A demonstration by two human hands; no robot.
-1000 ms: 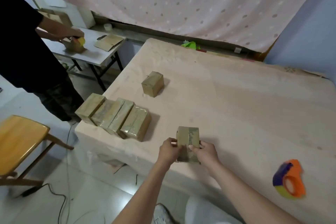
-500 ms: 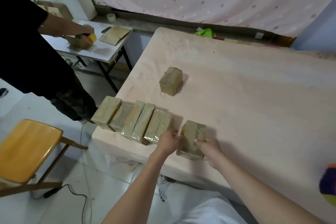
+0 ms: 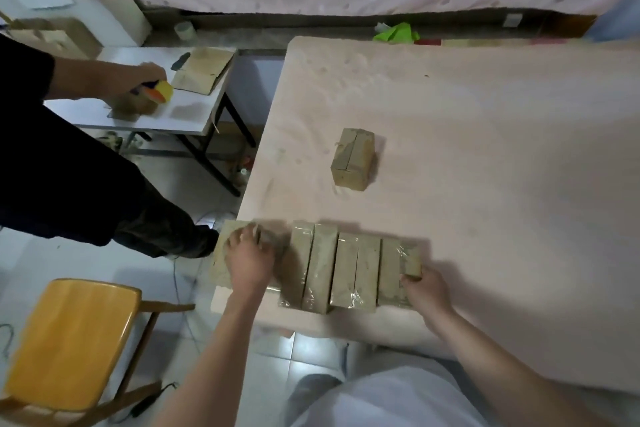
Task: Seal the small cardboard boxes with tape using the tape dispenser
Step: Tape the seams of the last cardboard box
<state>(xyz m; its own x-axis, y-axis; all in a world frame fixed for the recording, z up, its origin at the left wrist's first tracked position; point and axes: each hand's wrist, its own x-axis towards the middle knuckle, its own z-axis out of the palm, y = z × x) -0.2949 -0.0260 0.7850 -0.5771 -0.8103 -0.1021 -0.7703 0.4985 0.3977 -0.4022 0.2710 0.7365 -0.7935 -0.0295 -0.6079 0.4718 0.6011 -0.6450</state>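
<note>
We are spreading our left hand (image 3: 250, 262) flat, fingers splayed, and curling our right hand (image 3: 424, 289), both forearms reaching forward.

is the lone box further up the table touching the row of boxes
Apart. The head view shows bare table between the lone box and the row of boxes.

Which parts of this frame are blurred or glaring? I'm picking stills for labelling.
Head view: the left hand is motion-smeared, the right hand sharper; tape on the row of boxes glints; wide-angle bending curves the table edges.
</note>
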